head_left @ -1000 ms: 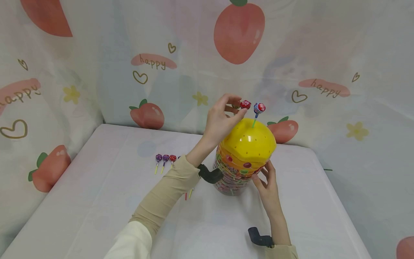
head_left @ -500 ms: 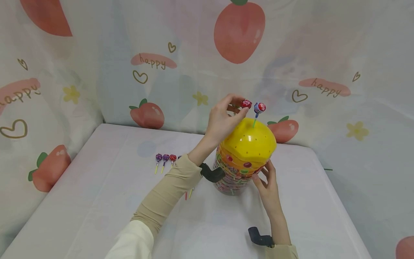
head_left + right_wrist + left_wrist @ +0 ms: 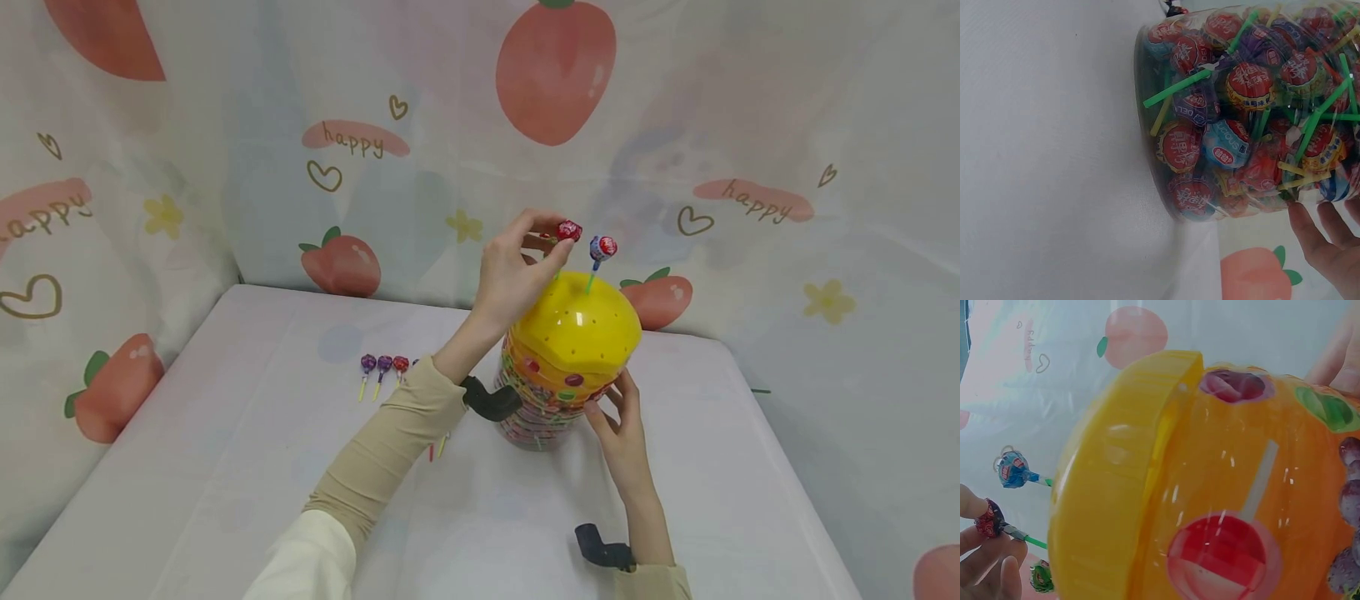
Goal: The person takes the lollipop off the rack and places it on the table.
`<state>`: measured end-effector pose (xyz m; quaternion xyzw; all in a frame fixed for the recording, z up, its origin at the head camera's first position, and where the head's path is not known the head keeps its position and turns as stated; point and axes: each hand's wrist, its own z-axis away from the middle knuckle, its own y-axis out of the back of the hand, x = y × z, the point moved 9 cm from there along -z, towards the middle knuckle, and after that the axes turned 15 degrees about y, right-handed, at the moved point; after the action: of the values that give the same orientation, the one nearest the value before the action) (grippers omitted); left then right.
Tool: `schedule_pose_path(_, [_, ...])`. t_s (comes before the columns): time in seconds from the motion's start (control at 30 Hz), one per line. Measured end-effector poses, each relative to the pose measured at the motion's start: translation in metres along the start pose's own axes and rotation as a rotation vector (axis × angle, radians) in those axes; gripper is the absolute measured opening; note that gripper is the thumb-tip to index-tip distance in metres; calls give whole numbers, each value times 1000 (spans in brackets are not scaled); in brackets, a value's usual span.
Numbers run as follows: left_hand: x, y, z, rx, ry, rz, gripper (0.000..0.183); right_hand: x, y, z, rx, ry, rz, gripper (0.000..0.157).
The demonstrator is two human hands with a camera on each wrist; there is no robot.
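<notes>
Between thumb and fingers, my left hand (image 3: 513,271) pinches a red-wrapped lollipop (image 3: 569,230) above the domed yellow lid (image 3: 581,325) of a candy jar. In the left wrist view the lollipop's green stick (image 3: 1035,541) meets the lid; whether it sits in a hole cannot be told. A blue-wrapped lollipop (image 3: 602,248) stands upright in the lid beside it, and a green-wrapped one (image 3: 1041,575) shows nearby. My right hand (image 3: 622,433) holds the jar's right side. Through the clear jar wall (image 3: 1166,144), several wrapped lollipops are visible.
Several lollipops (image 3: 385,364) lie in a row on the white-covered table (image 3: 247,400), left of the jar, partly hidden behind my left forearm. A printed fruit-pattern curtain (image 3: 420,83) hangs behind the table.
My left hand shifts slightly right, then rises a little with the red lollipop still pinched. The right hand and the jar stay in place.
</notes>
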<state>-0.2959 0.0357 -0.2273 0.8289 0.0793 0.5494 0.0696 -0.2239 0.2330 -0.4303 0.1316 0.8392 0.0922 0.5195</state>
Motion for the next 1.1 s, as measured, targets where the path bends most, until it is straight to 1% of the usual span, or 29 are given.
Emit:
schedule_pose_path(0.3, [6,9,8,10,-44,52,31,-2,0,0,3,4,-2,71])
schedule_pose_path(0.5, [6,17,18,14,-54,91,30,-2,1,-1,0,-3,6,71])
schedule_pose_path(0.63, [6,22,25,19,-64,97,29,-2,0,-1,-3,-9,12,71])
schedule_pose_path(0.83, [2,30,36,21,-49,90,28,-2,0,-1,-4,-9,14,71])
schedule_pose_path(1.1, [-11,40,53,24,-18,82,28,-2,1,-1,2,-8,2,71])
